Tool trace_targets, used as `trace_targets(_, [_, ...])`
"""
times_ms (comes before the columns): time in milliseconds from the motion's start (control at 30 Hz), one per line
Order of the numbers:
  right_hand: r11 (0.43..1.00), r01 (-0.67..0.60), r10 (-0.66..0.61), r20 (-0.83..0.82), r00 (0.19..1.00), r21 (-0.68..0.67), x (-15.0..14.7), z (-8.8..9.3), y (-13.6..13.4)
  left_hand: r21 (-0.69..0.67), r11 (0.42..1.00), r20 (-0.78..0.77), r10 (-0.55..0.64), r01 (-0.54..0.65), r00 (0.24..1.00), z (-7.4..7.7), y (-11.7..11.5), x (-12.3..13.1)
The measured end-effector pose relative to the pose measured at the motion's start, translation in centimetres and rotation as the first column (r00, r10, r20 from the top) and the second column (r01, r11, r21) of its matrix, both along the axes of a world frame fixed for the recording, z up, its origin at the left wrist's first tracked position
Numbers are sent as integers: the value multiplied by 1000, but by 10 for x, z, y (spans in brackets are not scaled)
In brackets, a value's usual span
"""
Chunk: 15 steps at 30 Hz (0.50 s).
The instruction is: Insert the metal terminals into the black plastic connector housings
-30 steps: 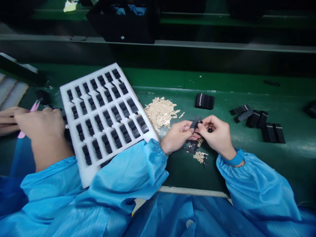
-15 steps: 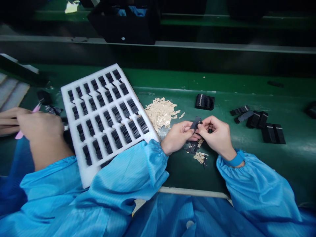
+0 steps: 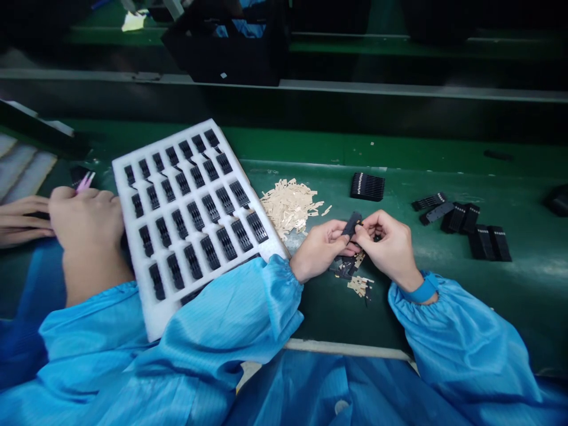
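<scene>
- Left hand: closed, with a black plastic part gripped between thumb and fingers; the part is held tilted at the fingertips, on the side toward the right hand.
- Right hand: thumb and forefinger are closed on the same part at its right edge; whether some smaller piece is also pinched there cannot be told.
- Below the held part, small black pieces and pale flat strips are scattered on the green table.
- Beyond the left hand, a larger heap of pale strips is gathered beside a white foam tray, whose pockets are filled with ribbed black parts.
- Beyond the right hand, a ribbed black block is set; farther right, more black parts are grouped.
- At far left, pink tweezers are held in a co-worker's hand.
</scene>
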State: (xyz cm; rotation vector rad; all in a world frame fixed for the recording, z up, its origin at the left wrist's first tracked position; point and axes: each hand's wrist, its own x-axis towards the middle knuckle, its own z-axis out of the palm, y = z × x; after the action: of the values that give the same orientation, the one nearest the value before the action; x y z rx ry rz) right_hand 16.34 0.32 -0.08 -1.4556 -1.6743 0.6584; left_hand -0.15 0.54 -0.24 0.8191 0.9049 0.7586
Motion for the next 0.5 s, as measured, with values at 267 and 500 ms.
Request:
trace_targets(267, [999,13,-13,11,1000,30,-3,2,-1,114,993,-60,-8,15,998,-1,-1,1])
trace_targets(500, [997,-36,22,194,981,68,1,3,0,156,988,-134,0,21,991,-7,-3,0])
